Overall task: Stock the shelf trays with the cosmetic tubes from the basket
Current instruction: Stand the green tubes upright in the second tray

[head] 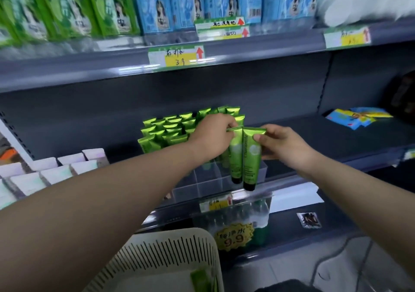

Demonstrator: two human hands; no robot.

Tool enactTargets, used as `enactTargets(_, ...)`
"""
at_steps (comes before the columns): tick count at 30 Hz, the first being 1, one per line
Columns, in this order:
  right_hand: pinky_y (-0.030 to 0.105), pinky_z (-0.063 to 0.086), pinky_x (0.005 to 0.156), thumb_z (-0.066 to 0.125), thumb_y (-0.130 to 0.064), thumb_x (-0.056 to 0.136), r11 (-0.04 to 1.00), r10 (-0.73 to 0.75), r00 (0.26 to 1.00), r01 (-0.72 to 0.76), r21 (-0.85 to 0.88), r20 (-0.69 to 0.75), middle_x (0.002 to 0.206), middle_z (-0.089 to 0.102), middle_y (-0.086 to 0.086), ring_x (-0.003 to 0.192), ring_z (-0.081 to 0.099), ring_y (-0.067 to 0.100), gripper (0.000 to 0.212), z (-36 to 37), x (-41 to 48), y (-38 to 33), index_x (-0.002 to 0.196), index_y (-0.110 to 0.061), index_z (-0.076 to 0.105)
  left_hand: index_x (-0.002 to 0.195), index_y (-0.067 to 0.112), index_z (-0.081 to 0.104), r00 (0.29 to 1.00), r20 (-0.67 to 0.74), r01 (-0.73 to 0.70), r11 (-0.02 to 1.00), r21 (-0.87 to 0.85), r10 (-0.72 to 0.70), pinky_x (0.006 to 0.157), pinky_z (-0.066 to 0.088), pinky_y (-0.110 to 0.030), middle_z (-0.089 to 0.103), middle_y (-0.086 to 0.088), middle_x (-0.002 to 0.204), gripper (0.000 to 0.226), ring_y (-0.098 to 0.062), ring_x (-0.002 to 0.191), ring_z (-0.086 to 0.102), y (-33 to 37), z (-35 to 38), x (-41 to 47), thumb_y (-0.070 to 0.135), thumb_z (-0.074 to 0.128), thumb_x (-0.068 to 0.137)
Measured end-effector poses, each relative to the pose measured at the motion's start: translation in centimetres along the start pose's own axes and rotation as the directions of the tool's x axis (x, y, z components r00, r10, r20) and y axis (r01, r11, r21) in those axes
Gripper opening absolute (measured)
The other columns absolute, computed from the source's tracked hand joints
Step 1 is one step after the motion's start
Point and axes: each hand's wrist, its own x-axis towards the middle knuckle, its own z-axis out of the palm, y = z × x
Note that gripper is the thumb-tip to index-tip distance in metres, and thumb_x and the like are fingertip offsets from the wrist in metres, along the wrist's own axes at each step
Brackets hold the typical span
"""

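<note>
Two green cosmetic tubes hang cap-down over the front right corner of the clear divided tray (202,186) on the middle shelf. My left hand (213,134) pinches the top of the left tube (235,157). My right hand (285,143) grips the right tube (252,159) near its crimped top. Several green tubes (170,132) stand upright in the tray's back compartments. The front compartments under my left wrist look bare. The cream slotted basket (166,260) sits low at the front, with one green tube (202,280) showing inside.
White tubes (45,174) stand in rows at the left of the same shelf. Blue-and-yellow packets (357,116) lie at the right on it. Green and blue boxes fill the upper shelf. A bottled-water pack with a 9.9 tag (235,235) sits on the shelf below.
</note>
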Motion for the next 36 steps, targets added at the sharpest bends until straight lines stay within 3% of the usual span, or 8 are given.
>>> enactTargets(5,0.026,0.053,0.068,0.051,-0.013,0.095,0.998,-0.051,0.998,0.05,-0.039,-0.021,0.08,0.062,0.003,0.074,0.06,0.014,0.009,-1.1,2.9,-0.1,0.094,-0.011,0.06,0.099,0.015,0.068,0.999,-0.025,0.018,0.997,-0.073,-0.02,0.08,0.047,-0.028,0.067,-0.002,0.101,0.013,-0.02,0.095,0.06,0.0,0.6,3.0,0.016,0.059,0.089)
enactTargets(10,0.024,0.049,0.066,0.052,-0.017,0.095,0.992,-0.094,0.995,0.09,-0.09,-0.032,0.079,0.064,0.0,0.072,0.06,0.012,0.011,-2.3,5.9,-0.1,0.088,-0.019,0.061,0.096,0.016,0.068,0.999,-0.046,-0.005,0.997,-0.072,0.002,0.077,0.044,-0.025,0.067,-0.001,0.1,0.012,-0.019,0.094,0.06,-0.8,1.1,5.9,0.015,0.058,0.089)
enactTargets(15,0.014,0.051,0.058,0.05,-0.014,0.095,0.986,-0.139,0.99,0.136,-0.093,-0.033,0.075,0.062,-0.002,0.058,0.061,-0.002,0.013,-2.8,8.5,0.1,0.086,-0.018,0.059,0.094,0.016,0.067,0.996,-0.091,0.004,0.997,-0.079,-0.012,0.079,0.047,-0.03,0.067,-0.002,0.098,0.011,-0.021,0.093,0.061,-1.4,2.0,8.1,0.015,0.058,0.089)
enactTargets(19,0.015,0.051,0.062,0.05,-0.011,0.096,0.983,-0.145,0.989,0.143,-0.114,-0.007,0.077,0.061,0.0,0.061,0.059,0.0,0.009,-2.8,9.9,1.1,0.096,-0.01,0.059,0.096,0.016,0.066,0.995,-0.096,0.02,0.997,-0.07,-0.027,0.082,0.049,-0.029,0.066,-0.001,0.101,0.013,-0.02,0.095,0.061,-2.0,3.0,9.3,0.013,0.055,0.09)
enactTargets(23,0.013,0.05,0.062,0.049,-0.008,0.095,0.985,-0.138,0.99,0.138,-0.1,0.012,0.079,0.059,0.004,0.066,0.057,0.004,0.01,-2.2,10.6,2.6,0.099,-0.006,0.058,0.097,0.018,0.067,0.994,-0.097,0.05,0.998,-0.04,-0.054,0.074,0.046,-0.026,0.067,-0.001,0.1,0.017,-0.02,0.093,0.061,-2.8,4.2,9.8,0.011,0.053,0.089)
enactTargets(26,0.012,0.05,0.062,0.049,-0.008,0.095,0.988,-0.114,0.993,0.115,-0.104,0.022,0.079,0.059,0.004,0.066,0.057,0.004,0.009,-1.9,11.1,3.7,0.099,-0.007,0.058,0.1,0.015,0.067,0.996,-0.077,0.047,0.999,-0.013,-0.047,0.073,0.041,-0.023,0.067,-0.003,0.102,0.019,-0.02,0.095,0.06,-3.4,5.2,9.8,0.009,0.053,0.089)
enactTargets(31,0.015,0.05,0.064,0.05,-0.01,0.096,0.989,-0.068,0.997,0.074,-0.127,0.046,0.082,0.059,0.006,0.072,0.056,0.01,0.013,-1.5,11.4,5.1,0.088,-0.016,0.058,0.097,0.015,0.067,0.997,-0.049,0.053,0.999,0.0,-0.053,0.079,0.047,-0.029,0.067,-0.005,0.102,0.019,-0.022,0.096,0.06,-4.1,6.5,9.8,0.007,0.053,0.086)
enactTargets(36,0.02,0.05,0.069,0.049,-0.013,0.096,0.986,-0.036,0.998,0.043,-0.161,0.044,0.089,0.059,0.011,0.08,0.056,0.014,0.009,-1.4,11.5,6.0,0.094,-0.013,0.057,0.097,0.015,0.066,0.997,-0.027,0.071,0.997,-0.004,-0.071,0.077,0.047,-0.028,0.066,-0.005,0.102,0.017,-0.022,0.095,0.059,-4.6,7.4,9.7,0.009,0.054,0.087)
